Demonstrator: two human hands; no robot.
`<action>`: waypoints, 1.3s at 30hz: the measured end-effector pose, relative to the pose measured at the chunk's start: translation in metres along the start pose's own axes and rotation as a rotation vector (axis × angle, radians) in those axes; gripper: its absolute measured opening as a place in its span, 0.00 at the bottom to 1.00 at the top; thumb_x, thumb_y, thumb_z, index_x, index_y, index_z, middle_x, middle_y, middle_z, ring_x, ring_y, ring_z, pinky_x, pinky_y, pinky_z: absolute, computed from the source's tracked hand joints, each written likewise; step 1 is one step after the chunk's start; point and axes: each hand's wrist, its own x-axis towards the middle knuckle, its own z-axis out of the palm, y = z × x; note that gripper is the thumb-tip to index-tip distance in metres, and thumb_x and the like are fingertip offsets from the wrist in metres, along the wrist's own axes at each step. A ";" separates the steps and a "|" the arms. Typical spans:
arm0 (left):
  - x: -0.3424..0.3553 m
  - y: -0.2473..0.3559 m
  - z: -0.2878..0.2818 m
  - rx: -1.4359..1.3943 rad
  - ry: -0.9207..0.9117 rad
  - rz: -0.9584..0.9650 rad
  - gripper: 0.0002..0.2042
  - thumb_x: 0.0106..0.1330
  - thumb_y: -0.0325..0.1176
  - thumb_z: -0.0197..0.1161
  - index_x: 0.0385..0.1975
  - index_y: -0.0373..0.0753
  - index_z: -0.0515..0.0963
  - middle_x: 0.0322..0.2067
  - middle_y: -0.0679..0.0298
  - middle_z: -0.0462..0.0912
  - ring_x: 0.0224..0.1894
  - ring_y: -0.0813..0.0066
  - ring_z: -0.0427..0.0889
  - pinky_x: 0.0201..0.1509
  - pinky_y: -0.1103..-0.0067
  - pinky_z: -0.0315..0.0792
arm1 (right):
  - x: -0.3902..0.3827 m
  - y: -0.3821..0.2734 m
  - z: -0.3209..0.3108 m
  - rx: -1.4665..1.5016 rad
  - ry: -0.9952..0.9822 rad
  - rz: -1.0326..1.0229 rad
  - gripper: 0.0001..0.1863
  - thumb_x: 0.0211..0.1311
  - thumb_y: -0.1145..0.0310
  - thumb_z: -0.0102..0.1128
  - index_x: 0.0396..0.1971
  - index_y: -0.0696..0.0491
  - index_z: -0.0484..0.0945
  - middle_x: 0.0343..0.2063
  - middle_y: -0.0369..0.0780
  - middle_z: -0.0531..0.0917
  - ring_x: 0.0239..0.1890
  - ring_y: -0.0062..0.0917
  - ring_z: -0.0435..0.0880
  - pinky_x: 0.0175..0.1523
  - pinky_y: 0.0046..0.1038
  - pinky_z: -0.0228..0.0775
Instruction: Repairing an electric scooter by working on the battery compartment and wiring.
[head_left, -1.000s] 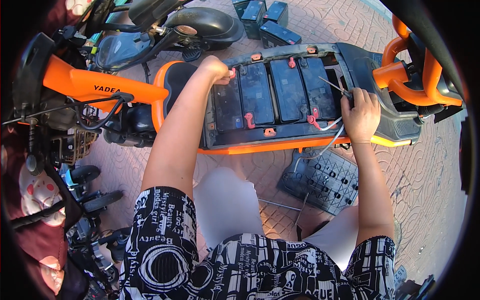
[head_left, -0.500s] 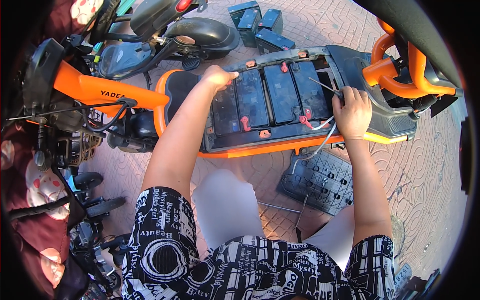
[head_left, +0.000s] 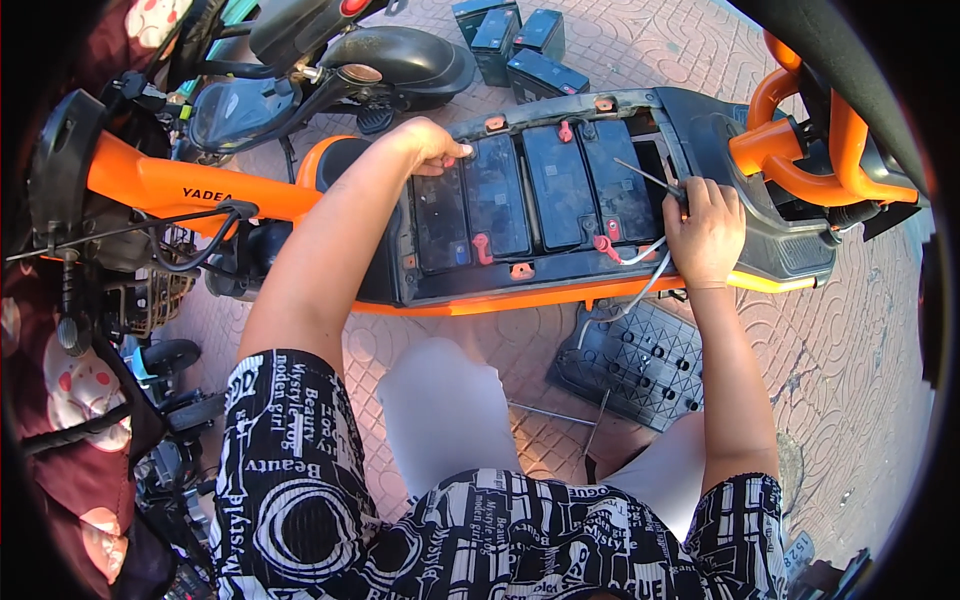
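Note:
My left hand (head_left: 430,146) is at the far end of the leftmost battery (head_left: 440,225), its thumb and fingers closed around a small red terminal cap (head_left: 450,162). In my right hand (head_left: 706,228) is a screwdriver (head_left: 648,176), its thin shaft slanting left above the rightmost battery (head_left: 622,175). Several black batteries lie side by side in the open bay of an orange and black electric scooter (head_left: 470,307). Other red caps show on the terminals, one by the near end of the second battery (head_left: 482,248). A white cable (head_left: 642,256) runs from a red cap towards my right wrist.
Several loose batteries (head_left: 545,75) stand on the paving beyond the scooter. A black ribbed cover panel (head_left: 640,365) lies on the ground by my knees. Another parked scooter (head_left: 400,70) is at the far left, and orange tubular bars (head_left: 845,150) rise at the right.
My left hand has shifted slightly left and its fingers show more, with the red cap visible between them. My right hand keeps the screwdriver in nearly the same place. The view has shifted slightly.

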 end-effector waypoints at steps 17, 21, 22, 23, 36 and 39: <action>0.014 -0.011 0.014 0.495 0.370 0.398 0.18 0.59 0.43 0.69 0.33 0.29 0.82 0.34 0.50 0.85 0.41 0.56 0.85 0.43 0.69 0.77 | -0.001 0.000 0.012 -0.023 0.109 -0.022 0.10 0.52 0.58 0.64 0.29 0.48 0.77 0.28 0.35 0.81 0.36 0.34 0.80 0.42 0.35 0.72; -0.055 -0.009 0.089 -0.220 0.511 0.624 0.20 0.60 0.41 0.70 0.45 0.31 0.79 0.40 0.54 0.85 0.43 0.67 0.83 0.51 0.75 0.72 | -0.005 0.008 -0.001 -0.025 0.073 -0.015 0.10 0.56 0.62 0.64 0.31 0.52 0.76 0.28 0.40 0.79 0.36 0.37 0.78 0.44 0.38 0.70; -0.081 -0.003 0.109 -0.376 0.470 0.642 0.19 0.60 0.39 0.70 0.44 0.31 0.79 0.38 0.57 0.85 0.41 0.71 0.82 0.51 0.77 0.72 | -0.011 0.012 -0.006 0.051 0.035 0.021 0.11 0.56 0.65 0.64 0.32 0.56 0.75 0.29 0.42 0.78 0.37 0.38 0.76 0.46 0.40 0.68; -0.106 0.001 0.123 -0.532 0.421 0.651 0.17 0.61 0.38 0.70 0.43 0.31 0.79 0.37 0.59 0.84 0.39 0.75 0.81 0.50 0.79 0.72 | -0.012 0.012 -0.013 0.109 0.069 0.047 0.11 0.59 0.64 0.62 0.26 0.56 0.74 0.29 0.43 0.78 0.37 0.42 0.74 0.46 0.40 0.67; -0.184 -0.067 0.188 -0.354 -0.173 0.625 0.10 0.69 0.33 0.61 0.42 0.32 0.80 0.31 0.62 0.85 0.32 0.79 0.81 0.40 0.81 0.75 | -0.179 0.040 -0.031 0.464 -0.351 -0.118 0.12 0.66 0.58 0.56 0.38 0.52 0.76 0.34 0.43 0.80 0.40 0.42 0.79 0.47 0.39 0.73; -0.190 -0.057 0.184 -0.282 -0.207 0.607 0.11 0.68 0.32 0.61 0.43 0.31 0.80 0.32 0.61 0.85 0.32 0.79 0.81 0.40 0.82 0.75 | -0.250 0.062 -0.015 0.341 -0.679 0.042 0.13 0.65 0.58 0.55 0.39 0.53 0.77 0.36 0.45 0.80 0.42 0.44 0.79 0.50 0.40 0.73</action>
